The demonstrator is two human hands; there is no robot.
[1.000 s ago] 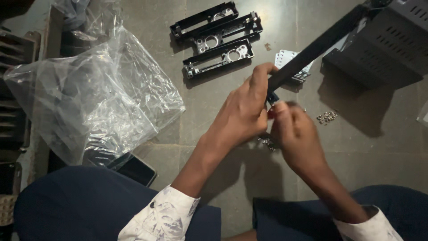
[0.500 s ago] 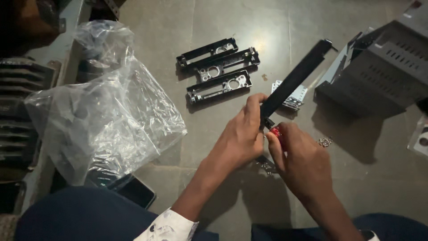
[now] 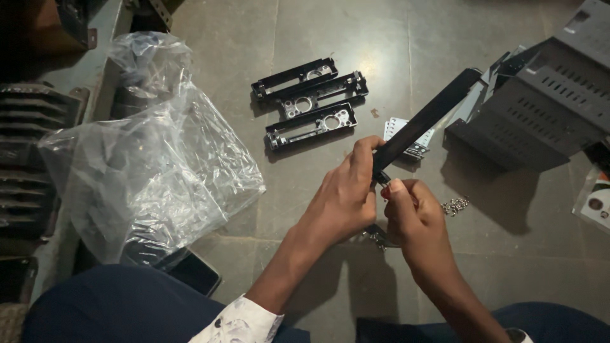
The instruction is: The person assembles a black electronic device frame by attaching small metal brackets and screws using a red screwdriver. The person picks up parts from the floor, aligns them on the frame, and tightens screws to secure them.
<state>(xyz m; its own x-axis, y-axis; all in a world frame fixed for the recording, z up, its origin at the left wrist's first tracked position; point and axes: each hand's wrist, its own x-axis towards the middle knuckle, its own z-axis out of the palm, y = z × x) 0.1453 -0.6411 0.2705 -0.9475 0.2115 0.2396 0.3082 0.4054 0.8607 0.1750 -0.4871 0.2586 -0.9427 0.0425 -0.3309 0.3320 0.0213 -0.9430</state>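
Black bar (image 3: 427, 119): long flat strip, held up off the floor, angled from the hands up and to the right. Lower end sits between both hands.

Left hand (image 3: 343, 200): closed around the bar's lower end, fingers wrapped over it, thumb side up.

Right hand (image 3: 413, 216): just right of the left hand, touching it, fingertips pinched at the bar's bottom tip. Something small and red shows at the pinch; can't tell what it is.

Far left of the left hand: crumpled clear plastic bag (image 3: 152, 171) on the floor, dark phone (image 3: 194, 272) poking out under its lower edge.

Above the hands: three black slotted brackets (image 3: 311, 105) lying side by side.

Just right of the right hand: small pile of screws (image 3: 455, 205). Beyond the bar's upper end: grey perforated metal housing (image 3: 546, 108), well apart from both hands.
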